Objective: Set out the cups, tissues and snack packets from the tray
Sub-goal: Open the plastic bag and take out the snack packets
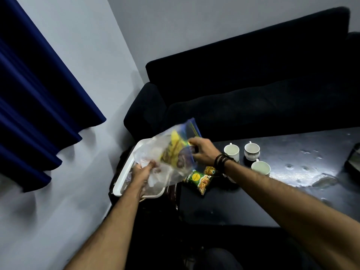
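Observation:
Both hands hold a clear plastic bag [171, 152] above the white tray [124, 172]; yellow packets and white tissue-like material show through it. My left hand [143, 172] grips the bag's lower left part. My right hand [202, 151] pinches its upper right edge. Three white cups [231, 151] [251, 151] [261, 167] stand on the dark table [292, 182] to the right of my right wrist. A green snack packet [198, 181] and an orange one [210, 170] lie on the table under my right forearm.
A dark sofa [253, 84] runs behind the table. A blue curtain [39, 94] hangs on the left against a pale wall. A dark object [353, 160] sits at the table's far right edge. The tray rests on a low stand left of the table.

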The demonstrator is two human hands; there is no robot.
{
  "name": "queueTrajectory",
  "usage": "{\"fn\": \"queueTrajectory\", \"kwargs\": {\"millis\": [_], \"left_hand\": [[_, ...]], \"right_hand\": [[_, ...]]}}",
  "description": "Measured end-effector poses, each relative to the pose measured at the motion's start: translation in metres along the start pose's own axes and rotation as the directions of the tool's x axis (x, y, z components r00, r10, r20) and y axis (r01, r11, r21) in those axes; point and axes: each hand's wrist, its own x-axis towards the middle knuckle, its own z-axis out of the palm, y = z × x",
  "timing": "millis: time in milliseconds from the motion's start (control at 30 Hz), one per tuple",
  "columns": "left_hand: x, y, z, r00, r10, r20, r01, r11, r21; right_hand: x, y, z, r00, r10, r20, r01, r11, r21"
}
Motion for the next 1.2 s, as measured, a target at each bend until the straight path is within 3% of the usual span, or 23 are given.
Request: {"fn": "queueTrajectory", "kwargs": {"millis": [133, 200, 267, 400, 533, 700, 800, 900, 967, 1033, 1067, 1133, 1200], "left_hand": [[0.002, -0.006, -0.01, 0.98, -0.027, -0.196, 0.01, 0.996, -0.088], [0.005, -0.01, -0.017, 0.951, -0.059, -0.303, 0.033, 0.995, -0.09], [0.008, -0.014, -0.02, 0.928, -0.082, -0.364, 0.05, 0.994, -0.097], [0.003, -0.014, -0.014, 0.922, -0.08, -0.379, 0.04, 0.993, -0.114], [0.004, -0.016, -0.009, 0.939, -0.069, -0.338, 0.042, 0.995, -0.087], [-0.001, -0.013, -0.001, 0.967, -0.065, -0.248, 0.03, 0.989, -0.146], [-0.006, -0.011, 0.004, 0.979, -0.087, -0.182, 0.055, 0.983, -0.175], [-0.013, -0.01, 0.008, 0.993, -0.071, -0.096, 0.055, 0.986, -0.159], [-0.019, -0.009, 0.015, 0.997, -0.074, -0.016, 0.071, 0.985, -0.156], [-0.026, -0.007, 0.026, 0.994, -0.094, 0.057, 0.102, 0.981, -0.164], [-0.028, -0.005, 0.032, 0.989, -0.109, 0.097, 0.123, 0.98, -0.156], [-0.038, -0.003, 0.045, 0.966, -0.142, 0.217, 0.161, 0.984, -0.076], [-0.052, 0.0, 0.06, 0.944, -0.138, 0.299, 0.125, 0.99, 0.061]], "right_hand": [[-0.018, 0.003, -0.022, 0.932, 0.066, -0.355, 0.022, 0.971, 0.238], [-0.03, 0.017, -0.026, 0.894, 0.221, -0.391, -0.066, 0.926, 0.373], [-0.046, 0.042, -0.022, 0.88, 0.367, -0.301, -0.215, 0.874, 0.436], [-0.081, 0.09, 0.005, 0.867, 0.494, -0.063, -0.495, 0.869, 0.0], [-0.106, 0.107, 0.042, 0.841, 0.529, 0.115, -0.473, 0.821, -0.321], [-0.11, 0.106, 0.066, 0.91, 0.414, 0.018, -0.318, 0.725, -0.611], [-0.104, 0.098, 0.065, 0.935, 0.352, -0.03, -0.29, 0.715, -0.636], [-0.096, 0.086, 0.061, 0.946, 0.314, -0.084, -0.321, 0.865, -0.386], [-0.084, 0.067, 0.048, 0.92, 0.378, -0.104, -0.377, 0.926, 0.036], [-0.071, 0.045, 0.026, 0.877, 0.479, 0.031, -0.423, 0.74, 0.523], [-0.065, 0.038, 0.015, 0.873, 0.476, 0.102, -0.417, 0.623, 0.661], [-0.056, 0.028, -0.007, 0.897, 0.421, 0.135, -0.353, 0.5, 0.791], [-0.053, 0.022, -0.028, 0.905, 0.423, 0.031, -0.249, 0.47, 0.847]]}}
